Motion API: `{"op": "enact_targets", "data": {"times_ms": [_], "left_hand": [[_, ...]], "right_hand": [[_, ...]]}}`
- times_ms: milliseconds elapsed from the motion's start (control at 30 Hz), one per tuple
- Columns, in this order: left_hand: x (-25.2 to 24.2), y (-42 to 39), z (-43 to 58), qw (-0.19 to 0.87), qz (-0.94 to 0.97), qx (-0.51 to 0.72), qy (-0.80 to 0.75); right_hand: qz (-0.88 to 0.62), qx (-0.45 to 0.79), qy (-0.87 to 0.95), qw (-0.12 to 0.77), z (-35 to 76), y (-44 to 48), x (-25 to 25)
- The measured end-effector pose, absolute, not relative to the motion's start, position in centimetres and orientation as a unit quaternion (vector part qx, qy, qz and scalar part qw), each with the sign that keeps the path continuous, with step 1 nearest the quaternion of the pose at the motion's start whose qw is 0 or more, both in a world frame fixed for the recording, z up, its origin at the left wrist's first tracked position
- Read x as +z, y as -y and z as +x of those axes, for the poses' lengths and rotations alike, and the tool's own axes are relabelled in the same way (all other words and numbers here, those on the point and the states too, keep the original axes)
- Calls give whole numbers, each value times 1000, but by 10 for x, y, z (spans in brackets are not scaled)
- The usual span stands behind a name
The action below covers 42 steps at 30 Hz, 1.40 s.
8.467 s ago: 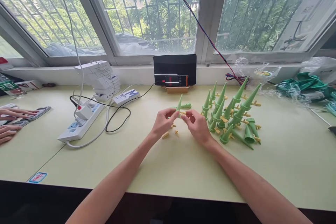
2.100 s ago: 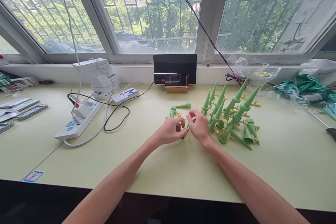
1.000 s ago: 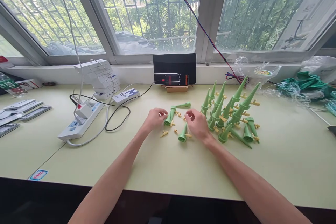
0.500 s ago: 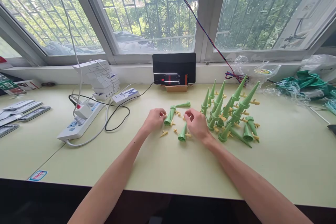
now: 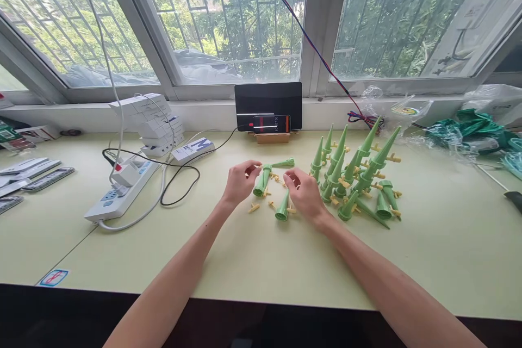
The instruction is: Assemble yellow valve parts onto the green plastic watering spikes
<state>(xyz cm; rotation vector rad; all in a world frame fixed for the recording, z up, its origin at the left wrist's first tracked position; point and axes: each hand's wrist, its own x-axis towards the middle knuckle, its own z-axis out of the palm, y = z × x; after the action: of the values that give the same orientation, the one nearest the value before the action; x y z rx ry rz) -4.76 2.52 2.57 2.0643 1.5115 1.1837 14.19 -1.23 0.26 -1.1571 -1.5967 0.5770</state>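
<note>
My left hand (image 5: 240,182) is curled beside a green cone spike (image 5: 261,180) that lies on the table, thumb and fingers closed on its side. My right hand (image 5: 304,193) is curled too, its fingertips pinched over something small that I cannot make out. Between and just in front of my hands lies another green cone (image 5: 283,209) with a yellow peg in it. A third cone (image 5: 284,163) lies behind them. Loose yellow pegs (image 5: 253,207) are scattered near my left hand. Several assembled cones (image 5: 349,169) stand or lie to the right of my right hand.
A white power strip (image 5: 117,197) with looping black and white cables sits at the left, behind it a stack of white boxes (image 5: 150,122). A phone (image 5: 271,123) leans on a stand at the windowsill. Plastic bags (image 5: 468,129) lie far right. Flat cards (image 5: 41,178) lie far left.
The cone both hands held two seconds ago now lies on the table in front. My left hand has moved to the cone further back and closed on it; my right hand has barely shifted.
</note>
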Motion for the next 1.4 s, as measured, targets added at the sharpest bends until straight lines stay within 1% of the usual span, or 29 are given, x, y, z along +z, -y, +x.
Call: {"op": "enact_targets", "data": {"times_ms": [133, 267, 533, 1000, 1400], "left_hand": [[26, -16, -37, 217, 728, 448, -472], [24, -8, -29, 238, 764, 430, -419], [24, -1, -24, 287, 763, 406, -413], [22, -2, -23, 314, 739, 436, -407], [24, -1, -22, 325, 726, 444, -412]], "right_hand": [[-467, 258, 665, 523, 141, 14, 4], [-456, 265, 669, 524, 140, 14, 4], [-418, 265, 693, 525, 139, 15, 5], [-400, 283, 714, 500, 137, 16, 1], [-406, 277, 689, 533, 139, 18, 3]]}}
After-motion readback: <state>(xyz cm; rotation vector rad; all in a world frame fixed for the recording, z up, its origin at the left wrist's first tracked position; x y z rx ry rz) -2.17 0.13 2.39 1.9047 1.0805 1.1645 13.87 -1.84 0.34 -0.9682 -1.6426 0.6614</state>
